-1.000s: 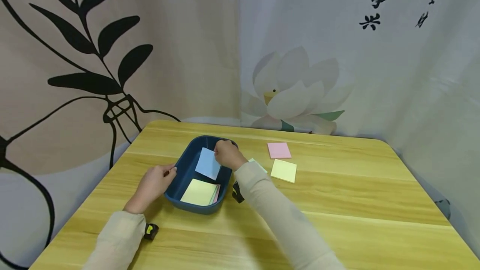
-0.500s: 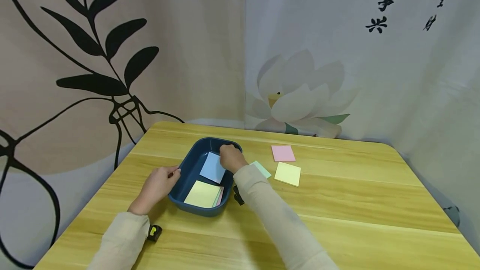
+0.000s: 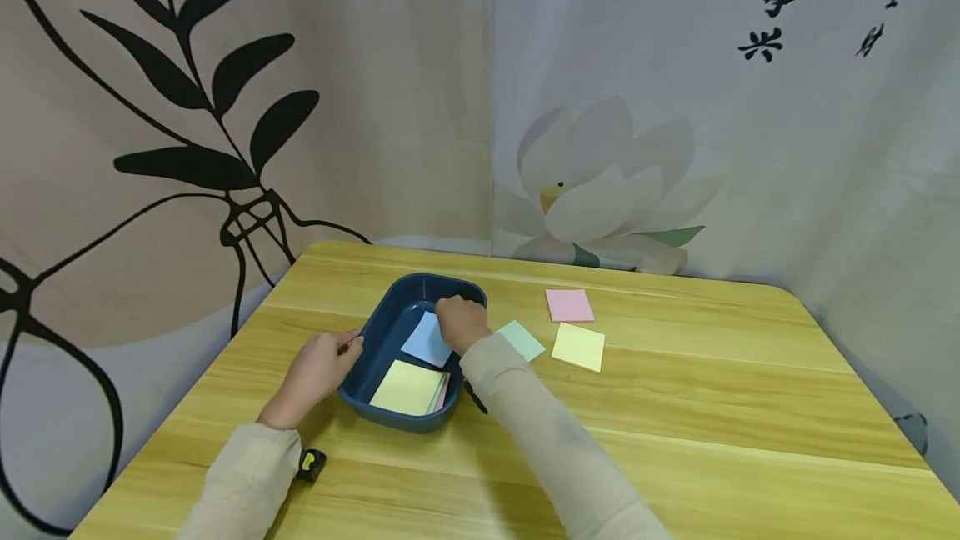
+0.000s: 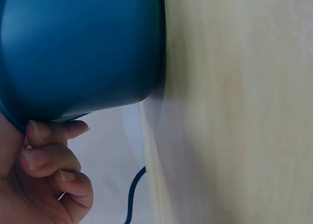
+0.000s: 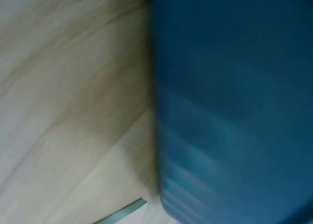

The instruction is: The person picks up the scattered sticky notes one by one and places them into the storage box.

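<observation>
At the nine o'clock side of the deep-blue, round-cornered plastic tray [image 3: 397, 421], the left hand [image 3: 317, 367] pinches it, while inside, the square light-blue paper note [image 3: 424, 340] lies at eight o'clock from the nearer right hand [image 3: 461, 323], whose grip I cannot tell.

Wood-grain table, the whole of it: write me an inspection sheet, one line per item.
Surface: wood-grain table, pale yellow-brown.
Job's things: dark blue bin holding a blue sticky note and a yellow one, with green and pink edges at its right; outside, right of the bin, mint-green, pink and pale yellow sticky notes.
Clutter: nothing seen.
Grippers: left hand holds the bin's left rim; right hand is at the blue note, fingertips hidden.
Cables: nothing seen.
Surroundings: curtain printed with black leaves, a pale lotus and black characters.
</observation>
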`<move>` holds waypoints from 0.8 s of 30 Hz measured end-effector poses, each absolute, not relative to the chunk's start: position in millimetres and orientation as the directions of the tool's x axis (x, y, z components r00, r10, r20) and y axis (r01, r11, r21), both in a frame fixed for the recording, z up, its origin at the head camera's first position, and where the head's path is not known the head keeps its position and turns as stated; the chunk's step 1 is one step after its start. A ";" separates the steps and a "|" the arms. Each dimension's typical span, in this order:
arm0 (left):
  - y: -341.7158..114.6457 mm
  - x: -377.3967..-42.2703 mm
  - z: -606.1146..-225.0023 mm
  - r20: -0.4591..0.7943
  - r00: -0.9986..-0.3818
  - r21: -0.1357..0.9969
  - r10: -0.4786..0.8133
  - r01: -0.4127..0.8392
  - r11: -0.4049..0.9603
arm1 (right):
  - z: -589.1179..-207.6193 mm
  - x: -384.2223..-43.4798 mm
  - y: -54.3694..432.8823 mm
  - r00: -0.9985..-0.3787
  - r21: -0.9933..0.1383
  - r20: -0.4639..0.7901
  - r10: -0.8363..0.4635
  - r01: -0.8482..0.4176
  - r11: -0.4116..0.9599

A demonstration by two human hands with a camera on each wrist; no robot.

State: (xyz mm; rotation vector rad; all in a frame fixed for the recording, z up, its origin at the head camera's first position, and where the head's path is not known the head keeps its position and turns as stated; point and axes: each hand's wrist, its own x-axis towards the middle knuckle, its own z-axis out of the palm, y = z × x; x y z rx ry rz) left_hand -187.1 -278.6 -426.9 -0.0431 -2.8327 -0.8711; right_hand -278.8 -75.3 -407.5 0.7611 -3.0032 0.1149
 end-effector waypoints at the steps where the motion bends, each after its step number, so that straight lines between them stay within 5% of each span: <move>1: -278.5 -187.0 -426.7 0.177 -0.984 0.554 -0.025 0.079 0.829 | -409.0 -279.1 -75.8 -0.878 -0.044 0.058 -0.474 -0.477 0.878; 24: -278.7 -188.6 -428.2 0.153 -0.987 0.561 -0.036 0.057 0.826 | -422.1 -280.7 -80.8 -0.875 0.124 0.038 -0.483 -0.475 0.871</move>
